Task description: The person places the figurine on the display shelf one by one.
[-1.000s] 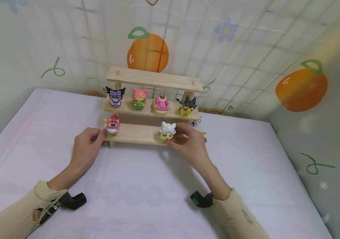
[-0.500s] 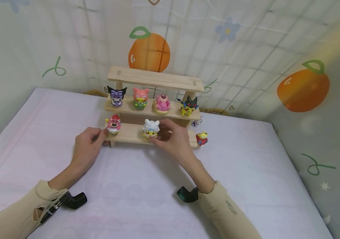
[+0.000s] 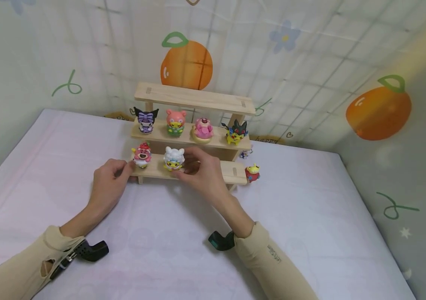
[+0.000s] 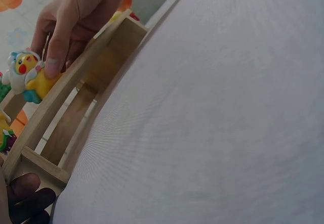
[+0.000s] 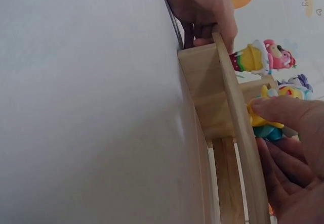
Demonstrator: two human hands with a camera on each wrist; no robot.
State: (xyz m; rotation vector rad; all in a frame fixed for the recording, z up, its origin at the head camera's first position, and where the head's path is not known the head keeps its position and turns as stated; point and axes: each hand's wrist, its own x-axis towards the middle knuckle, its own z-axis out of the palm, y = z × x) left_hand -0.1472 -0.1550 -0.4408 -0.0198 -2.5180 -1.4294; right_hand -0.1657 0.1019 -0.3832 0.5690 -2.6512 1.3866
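Observation:
On the lowest tier of a wooden display shelf (image 3: pixel 229 167), my right hand (image 3: pixel 206 171) pinches a small yellow figurine in a fluffy white hood (image 3: pixel 174 159). The right wrist view has the thumb against the figurine's yellow body (image 5: pixel 259 114), its base at the board. My left hand (image 3: pixel 110 183) grips the left end of that tier; the left wrist view shows its fingers (image 4: pixel 31 198) curled under the board. Close by the left hand stands a pink bear figurine with a red hat (image 3: pixel 142 155), just left of the white-hooded one.
The middle tier bears a purple-and-black figurine (image 3: pixel 146 121), a pink-hooded one (image 3: pixel 175 123), a pink bear (image 3: pixel 203 130) and a black-eared yellow one (image 3: pixel 237 132). Beside the shelf's right end are a red-and-yellow figurine (image 3: pixel 252 173) and a partly hidden pale one (image 3: pixel 246 152).
My right hand has moved left along the lowest tier with the white-hooded figurine, closer to the red-hatted bear. The red-and-yellow figurine has come into full view. My left hand has stayed put.

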